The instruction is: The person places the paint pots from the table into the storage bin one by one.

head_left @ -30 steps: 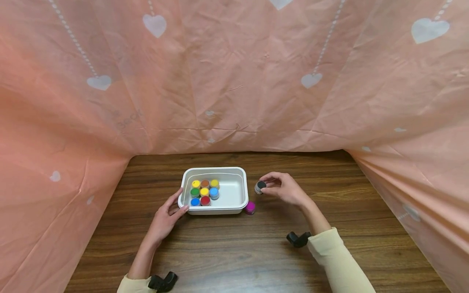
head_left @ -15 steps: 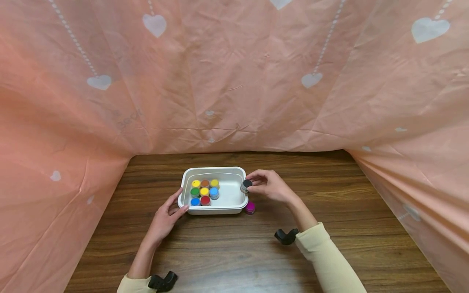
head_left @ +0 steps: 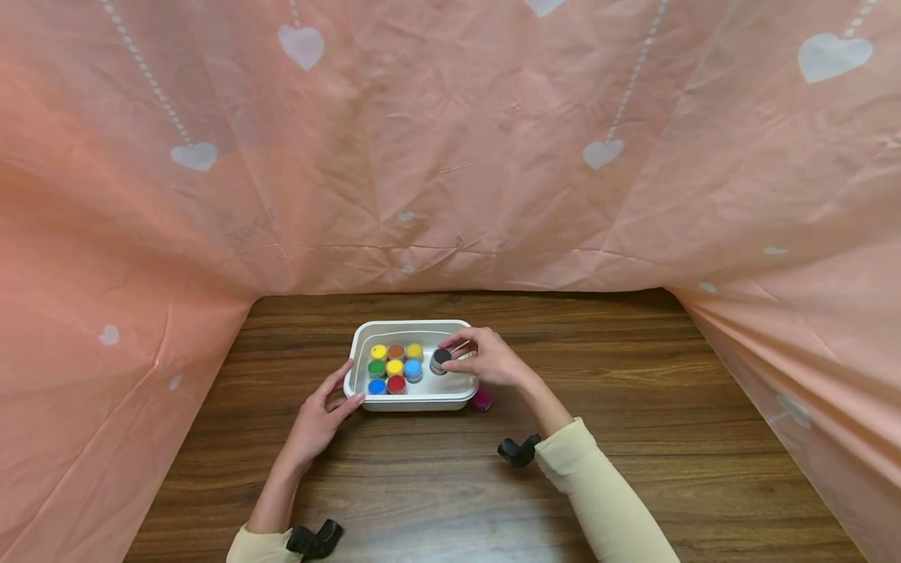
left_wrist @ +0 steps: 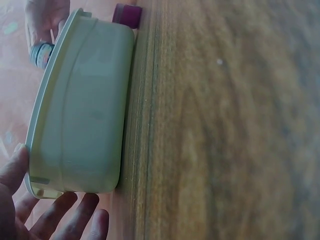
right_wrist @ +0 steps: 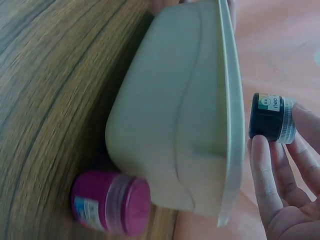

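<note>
A white plastic container (head_left: 422, 405) stands on the table with several small paint jars, yellow, brown, green, blue and red, grouped at its left side. My left hand (head_left: 317, 421) holds the container's left end, thumb on the front rim and fingers along the end wall. My right hand (head_left: 487, 358) pinches a black paint jar (head_left: 441, 358) between thumb and fingers, over the right half of the container. In the right wrist view, that jar (right_wrist: 267, 116) shows dark contents, a label and a clear lid edge, above the rim.
A magenta paint jar (head_left: 482, 399) stands on the wooden table (head_left: 422, 485), close by the container's front right corner. A pink sheet (head_left: 457, 156) with white hearts hangs behind the table and along both sides.
My right hand has carried the black jar leftward from the table beside the container, across its right rim, to above its inside. My left hand stays at the container's left end.
</note>
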Demonstrator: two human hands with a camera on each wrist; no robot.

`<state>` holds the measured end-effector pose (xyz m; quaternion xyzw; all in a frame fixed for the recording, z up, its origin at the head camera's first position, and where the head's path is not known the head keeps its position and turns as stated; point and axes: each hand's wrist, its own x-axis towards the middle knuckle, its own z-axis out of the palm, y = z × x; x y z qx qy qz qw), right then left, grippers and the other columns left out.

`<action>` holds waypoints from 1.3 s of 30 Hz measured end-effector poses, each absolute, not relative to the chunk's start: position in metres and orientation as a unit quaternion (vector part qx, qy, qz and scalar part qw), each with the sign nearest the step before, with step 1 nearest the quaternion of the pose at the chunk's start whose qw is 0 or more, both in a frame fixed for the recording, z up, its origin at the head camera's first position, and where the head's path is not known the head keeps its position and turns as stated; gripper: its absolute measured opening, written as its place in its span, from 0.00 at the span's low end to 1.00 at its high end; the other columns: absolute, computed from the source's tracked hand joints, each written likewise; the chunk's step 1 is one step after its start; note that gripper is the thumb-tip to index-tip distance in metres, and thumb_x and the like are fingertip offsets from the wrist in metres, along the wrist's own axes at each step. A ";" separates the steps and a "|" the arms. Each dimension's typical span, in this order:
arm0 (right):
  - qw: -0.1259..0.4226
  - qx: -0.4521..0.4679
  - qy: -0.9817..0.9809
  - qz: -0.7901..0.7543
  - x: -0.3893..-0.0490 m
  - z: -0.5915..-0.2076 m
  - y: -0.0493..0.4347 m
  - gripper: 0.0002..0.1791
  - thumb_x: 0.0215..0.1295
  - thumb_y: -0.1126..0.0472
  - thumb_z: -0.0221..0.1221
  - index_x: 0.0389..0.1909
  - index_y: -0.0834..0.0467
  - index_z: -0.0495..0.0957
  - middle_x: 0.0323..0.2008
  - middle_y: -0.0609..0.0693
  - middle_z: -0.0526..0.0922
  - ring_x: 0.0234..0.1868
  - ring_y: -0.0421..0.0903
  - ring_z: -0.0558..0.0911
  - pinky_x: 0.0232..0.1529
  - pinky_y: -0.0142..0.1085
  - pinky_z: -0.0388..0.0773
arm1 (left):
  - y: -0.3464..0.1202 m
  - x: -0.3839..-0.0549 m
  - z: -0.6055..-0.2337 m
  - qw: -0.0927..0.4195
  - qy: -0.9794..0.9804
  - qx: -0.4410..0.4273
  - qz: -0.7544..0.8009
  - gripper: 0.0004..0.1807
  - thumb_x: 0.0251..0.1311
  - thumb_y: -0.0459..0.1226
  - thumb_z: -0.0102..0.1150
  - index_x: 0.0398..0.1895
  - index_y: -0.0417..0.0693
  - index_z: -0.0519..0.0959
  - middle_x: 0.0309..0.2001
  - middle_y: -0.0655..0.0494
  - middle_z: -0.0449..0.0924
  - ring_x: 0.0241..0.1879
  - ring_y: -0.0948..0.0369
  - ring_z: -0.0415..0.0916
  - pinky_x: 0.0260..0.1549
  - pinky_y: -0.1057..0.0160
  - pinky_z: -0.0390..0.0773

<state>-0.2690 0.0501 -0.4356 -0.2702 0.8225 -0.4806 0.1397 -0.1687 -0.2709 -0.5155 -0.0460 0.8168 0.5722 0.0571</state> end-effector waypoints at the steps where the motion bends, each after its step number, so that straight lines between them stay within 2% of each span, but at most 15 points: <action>1: 0.142 -0.272 0.822 -0.480 -0.269 -0.436 0.047 0.17 0.63 0.64 0.72 0.52 0.62 0.85 0.47 0.57 0.88 0.48 0.52 0.87 0.51 0.42 0.82 | -0.271 -0.168 -0.515 0.055 0.817 -0.045 0.573 0.38 0.73 0.47 0.61 0.82 0.64 0.58 0.76 0.39 0.65 0.67 0.44 0.76 0.61 0.52 0.79; 9: 0.161 -0.281 0.815 -0.482 -0.271 -0.441 0.029 0.17 0.63 0.65 0.72 0.53 0.62 0.85 0.51 0.57 0.86 0.50 0.53 0.86 0.50 0.36 0.82 | -0.270 -0.166 -0.510 0.054 0.812 -0.042 0.580 0.38 0.72 0.50 0.62 0.82 0.68 0.59 0.76 0.41 0.65 0.66 0.45 0.77 0.62 0.48 0.79; 19: 0.169 -0.283 0.814 -0.478 -0.271 -0.449 0.010 0.17 0.63 0.66 0.71 0.52 0.65 0.83 0.49 0.59 0.87 0.49 0.55 0.86 0.55 0.44 0.82 | -0.271 -0.166 -0.508 0.056 0.812 -0.042 0.579 0.39 0.71 0.51 0.62 0.82 0.67 0.59 0.76 0.41 0.66 0.66 0.44 0.77 0.62 0.47 0.78; 28: 0.178 -0.265 0.834 -0.450 -0.275 -0.458 -0.002 0.16 0.62 0.66 0.73 0.50 0.63 0.85 0.46 0.57 0.87 0.46 0.52 0.87 0.50 0.35 0.83 | -0.271 -0.168 -0.508 0.055 0.815 -0.041 0.576 0.38 0.71 0.50 0.63 0.82 0.66 0.59 0.75 0.40 0.66 0.66 0.44 0.77 0.61 0.48 0.79; 39: 0.180 -0.269 0.847 -0.422 -0.276 -0.463 -0.009 0.16 0.59 0.66 0.74 0.48 0.63 0.86 0.44 0.56 0.88 0.43 0.47 0.87 0.47 0.32 0.83 | -0.271 -0.167 -0.509 0.054 0.813 -0.040 0.578 0.38 0.71 0.51 0.63 0.81 0.67 0.60 0.75 0.41 0.66 0.66 0.44 0.77 0.60 0.49 0.80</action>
